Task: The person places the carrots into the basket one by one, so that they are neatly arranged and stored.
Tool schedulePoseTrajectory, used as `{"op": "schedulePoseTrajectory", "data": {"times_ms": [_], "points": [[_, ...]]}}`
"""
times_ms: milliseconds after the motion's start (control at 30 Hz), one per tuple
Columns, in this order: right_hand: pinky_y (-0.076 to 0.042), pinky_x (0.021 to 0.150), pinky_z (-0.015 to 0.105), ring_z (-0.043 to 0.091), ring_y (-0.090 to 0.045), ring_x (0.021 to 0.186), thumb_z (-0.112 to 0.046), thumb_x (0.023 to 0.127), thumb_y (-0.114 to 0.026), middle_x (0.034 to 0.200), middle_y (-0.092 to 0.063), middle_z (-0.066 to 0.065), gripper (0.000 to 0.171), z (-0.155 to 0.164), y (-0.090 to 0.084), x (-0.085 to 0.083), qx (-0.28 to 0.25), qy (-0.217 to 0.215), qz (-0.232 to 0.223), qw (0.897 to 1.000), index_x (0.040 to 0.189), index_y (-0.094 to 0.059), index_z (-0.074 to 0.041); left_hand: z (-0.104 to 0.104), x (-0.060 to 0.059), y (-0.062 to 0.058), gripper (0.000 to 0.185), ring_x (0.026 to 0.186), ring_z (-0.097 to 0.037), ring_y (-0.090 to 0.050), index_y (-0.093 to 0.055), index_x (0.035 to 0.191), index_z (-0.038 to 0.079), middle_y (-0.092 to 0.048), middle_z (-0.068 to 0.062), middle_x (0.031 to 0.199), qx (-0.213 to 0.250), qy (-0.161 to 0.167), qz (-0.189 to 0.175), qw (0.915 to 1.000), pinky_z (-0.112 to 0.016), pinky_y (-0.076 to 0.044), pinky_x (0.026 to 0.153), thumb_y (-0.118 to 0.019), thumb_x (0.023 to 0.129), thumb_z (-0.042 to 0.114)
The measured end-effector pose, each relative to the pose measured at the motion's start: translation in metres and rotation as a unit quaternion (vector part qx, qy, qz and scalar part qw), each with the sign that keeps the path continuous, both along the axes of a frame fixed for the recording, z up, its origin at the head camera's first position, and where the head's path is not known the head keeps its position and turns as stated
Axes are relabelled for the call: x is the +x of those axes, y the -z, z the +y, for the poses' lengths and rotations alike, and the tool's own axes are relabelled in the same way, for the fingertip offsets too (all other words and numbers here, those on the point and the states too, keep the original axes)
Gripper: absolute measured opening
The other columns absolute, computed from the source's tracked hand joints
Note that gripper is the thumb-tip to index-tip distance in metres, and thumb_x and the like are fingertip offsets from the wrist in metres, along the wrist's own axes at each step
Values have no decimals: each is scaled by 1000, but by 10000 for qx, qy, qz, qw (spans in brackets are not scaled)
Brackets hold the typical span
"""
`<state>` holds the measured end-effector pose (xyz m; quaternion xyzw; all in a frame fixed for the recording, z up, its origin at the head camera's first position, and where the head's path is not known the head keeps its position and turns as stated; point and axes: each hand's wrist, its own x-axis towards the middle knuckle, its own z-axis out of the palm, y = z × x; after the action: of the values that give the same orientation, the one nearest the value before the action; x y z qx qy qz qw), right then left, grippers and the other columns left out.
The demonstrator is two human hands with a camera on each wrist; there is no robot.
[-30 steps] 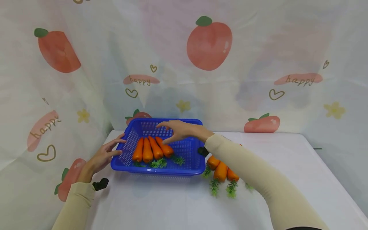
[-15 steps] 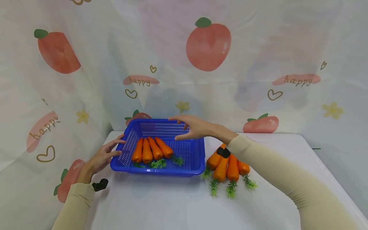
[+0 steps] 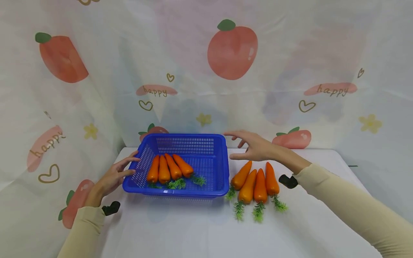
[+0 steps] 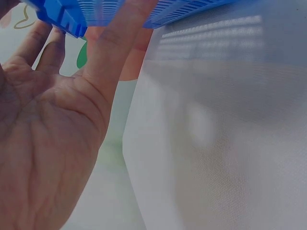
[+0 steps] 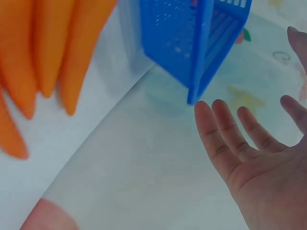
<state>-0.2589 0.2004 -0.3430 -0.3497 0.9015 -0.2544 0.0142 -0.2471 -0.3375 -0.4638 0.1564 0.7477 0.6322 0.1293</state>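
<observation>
1. Pale cloth [image 3: 290, 50] hangs behind and to the left, printed with red fruit, yellow flowers, hearts and the word "happy".
2. White covering lies over the tabletop [image 3: 200, 233], which reaches back to the cloth.
3. On it, left of the middle, sits a blue plastic basket [image 3: 175, 193] with slotted walls.
4. Four orange carrots [image 3: 164, 172] lie side by side in the basket, toward its left, their narrow ends to the back and their leafy green tops [image 3: 176, 184] toward the front wall.
5. Four loose carrots [image 3: 247, 189] lie fanned on the tabletop just right of the basket, narrow ends also to the back, green sprigs [image 3: 258, 212] toward the near edge.
6. At the basket's left side, the left hand [image 3: 113, 177] has its fingers spread, touching the basket's rim and wall.
7. The right hand [image 3: 255, 147] is raised beside the basket's back right corner, behind the loose carrots, fingers apart and holding nothing; whether a fingertip touches the rim, I cannot tell.
8. Both arms wear cream sleeves [image 3: 351, 211], with a black piece [image 3: 288, 181] at each wrist.
</observation>
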Motion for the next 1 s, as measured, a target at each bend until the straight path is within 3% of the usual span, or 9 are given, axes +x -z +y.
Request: {"op": "schedulePoseTrajectory", "data": {"times_ms": [267,433,567,767,1000], "points": [[-61,77,37,29,-67,104,-39,89,-81,135,-58,16,78,48,6,16,-51,718,-240,9971,155,-44,-21,-1,1,0,49,154,-49,-3,-45,151,5,-4,0,174,37,29,-15,10000,-39,-58,93,-58,103,11],[-62,76,37,29,-68,102,-37,89,-81,133,-60,18,78,68,14,23,-179,843,-204,9961,155,-44,-19,0,1,-1,50,154,-48,-2,-45,151,3,-4,0,174,-5,12,-11,10000,-38,-58,92,-59,103,11],[-63,75,34,30,-70,101,-36,89,-82,132,-61,19,78,81,29,26,-304,921,-230,9950,155,-44,-17,1,1,-1,50,155,-47,-2,-45,151,4,-4,1,174,-8,28,-15,10000,-37,-58,93,-59,103,11],[-62,76,33,29,-71,102,-37,91,-79,133,-60,20,77,98,54,31,-570,1265,-634,9883,155,-43,-16,0,1,-1,49,154,-47,-2,-46,151,6,-4,1,174,61,39,-58,10000,-38,-58,93,-58,104,11],[-61,68,31,30,-70,97,-29,93,-78,136,-55,29,74,111,77,36,-761,1611,-1087,9780,155,-40,-11,0,1,-2,48,154,-48,-2,-45,151,6,-4,2,174,112,47,-59,9999,-37,-59,92,-56,105,10]]}}
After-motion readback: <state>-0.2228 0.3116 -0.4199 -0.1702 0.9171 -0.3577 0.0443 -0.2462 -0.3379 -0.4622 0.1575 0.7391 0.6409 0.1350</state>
